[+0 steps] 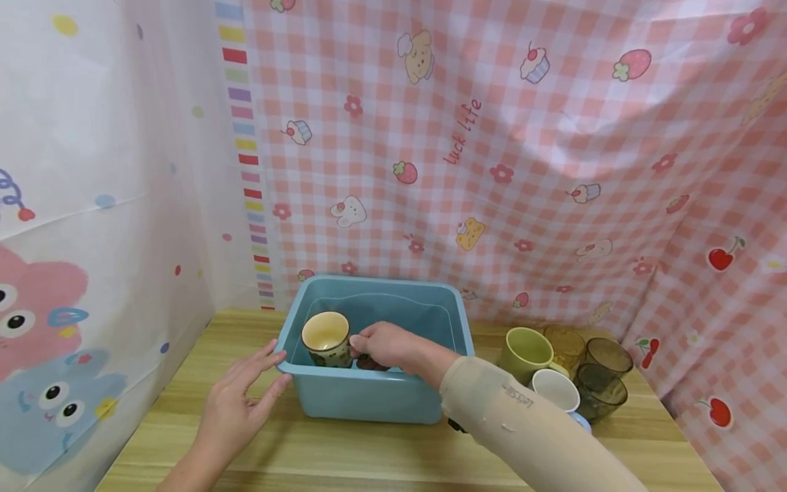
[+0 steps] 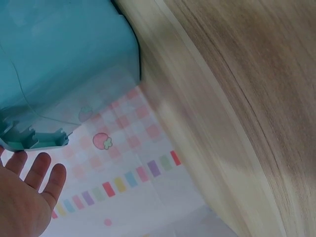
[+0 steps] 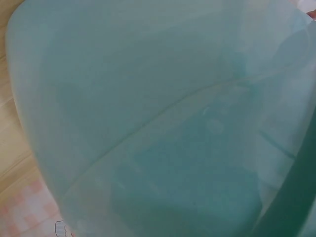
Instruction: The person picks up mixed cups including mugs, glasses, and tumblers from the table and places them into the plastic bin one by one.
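Observation:
A blue plastic bin (image 1: 369, 395) stands on the wooden table. Inside it, at the left, is a mug (image 1: 326, 333) with a yellow interior and a patterned outside. My right hand (image 1: 389, 344) reaches over the front rim and pinches this mug at its right side, where the handle is hidden by the fingers. Something dark reddish (image 1: 371, 362) shows below that hand, too covered to identify. Fingers straight and spread, my left hand (image 1: 242, 391) touches the bin's left front corner. The left wrist view has those fingers below the bin's rim (image 2: 47, 143); the right wrist view shows only bin wall (image 3: 163, 123).
Right of the bin stand a green mug (image 1: 527, 350), a white mug (image 1: 555, 391), an amber glass (image 1: 564, 345) and dark glasses (image 1: 607, 355), close together near my right forearm. A pink checked cloth (image 1: 381, 137) hangs behind the wooden table (image 1: 344, 458).

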The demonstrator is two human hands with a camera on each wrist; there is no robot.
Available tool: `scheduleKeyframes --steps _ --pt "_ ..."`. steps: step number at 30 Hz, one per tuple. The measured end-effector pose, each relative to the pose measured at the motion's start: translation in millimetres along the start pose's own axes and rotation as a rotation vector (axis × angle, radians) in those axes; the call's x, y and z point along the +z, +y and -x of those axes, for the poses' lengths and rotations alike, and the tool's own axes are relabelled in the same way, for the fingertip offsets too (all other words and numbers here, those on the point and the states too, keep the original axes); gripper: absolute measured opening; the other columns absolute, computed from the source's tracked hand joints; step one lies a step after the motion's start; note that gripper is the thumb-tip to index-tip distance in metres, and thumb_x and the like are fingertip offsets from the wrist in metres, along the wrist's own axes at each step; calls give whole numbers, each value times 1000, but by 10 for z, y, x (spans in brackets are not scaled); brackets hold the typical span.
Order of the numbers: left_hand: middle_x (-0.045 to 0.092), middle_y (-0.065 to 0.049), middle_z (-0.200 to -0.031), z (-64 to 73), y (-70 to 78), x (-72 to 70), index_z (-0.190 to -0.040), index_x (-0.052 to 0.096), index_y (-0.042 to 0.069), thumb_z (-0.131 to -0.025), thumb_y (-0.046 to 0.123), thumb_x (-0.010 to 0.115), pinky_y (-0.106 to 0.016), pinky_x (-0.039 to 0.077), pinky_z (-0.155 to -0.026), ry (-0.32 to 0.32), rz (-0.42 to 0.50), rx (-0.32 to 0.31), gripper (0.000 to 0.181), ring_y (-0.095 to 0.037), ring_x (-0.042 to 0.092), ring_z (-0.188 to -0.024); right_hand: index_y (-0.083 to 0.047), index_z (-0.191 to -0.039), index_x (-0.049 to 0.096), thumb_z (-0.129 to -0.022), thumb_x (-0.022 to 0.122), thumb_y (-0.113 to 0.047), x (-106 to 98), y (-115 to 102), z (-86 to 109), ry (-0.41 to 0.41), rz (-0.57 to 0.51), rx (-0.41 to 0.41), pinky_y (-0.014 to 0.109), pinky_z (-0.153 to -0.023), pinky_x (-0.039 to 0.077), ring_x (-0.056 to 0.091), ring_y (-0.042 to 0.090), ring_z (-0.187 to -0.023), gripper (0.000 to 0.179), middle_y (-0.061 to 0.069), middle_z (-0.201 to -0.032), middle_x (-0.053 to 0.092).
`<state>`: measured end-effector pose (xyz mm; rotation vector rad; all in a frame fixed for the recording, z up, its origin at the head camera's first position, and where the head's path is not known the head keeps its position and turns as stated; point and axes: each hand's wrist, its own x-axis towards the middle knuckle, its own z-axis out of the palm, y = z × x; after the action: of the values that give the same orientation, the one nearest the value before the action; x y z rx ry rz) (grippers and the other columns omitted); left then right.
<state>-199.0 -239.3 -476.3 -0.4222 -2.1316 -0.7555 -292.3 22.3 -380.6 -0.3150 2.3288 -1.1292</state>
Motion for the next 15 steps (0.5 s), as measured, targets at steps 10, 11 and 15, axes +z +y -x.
scheduleKeyframes --steps 10,11,15 --pt "75 -16 -136 6 -3 9 -125 78 13 -78 4 91 0 39 -104 1 1 0 50 -38 74 -117 -6 -105 77 -114 52 -32 21 9 -29 -29 84 -13 40 -86 47 58 21 -84 37 20 -106 71" --pt "75 -16 -136 6 1 10 -125 78 13 -78 4 91 0 37 -106 2 3 -1 50 -38 74 -117 -7 -104 77 -114 52 -32 21 8 -32 -32 93 -13 40 -86 46 58 20 -85 37 19 -106 71" --pt "75 -15 -136 3 20 12 -125 78 13 -77 3 91 1 32 -109 14 17 4 51 -38 74 -115 -12 -97 77 -114 52 -32 20 8 -54 -42 124 -10 41 -87 45 58 21 -88 37 16 -100 68"
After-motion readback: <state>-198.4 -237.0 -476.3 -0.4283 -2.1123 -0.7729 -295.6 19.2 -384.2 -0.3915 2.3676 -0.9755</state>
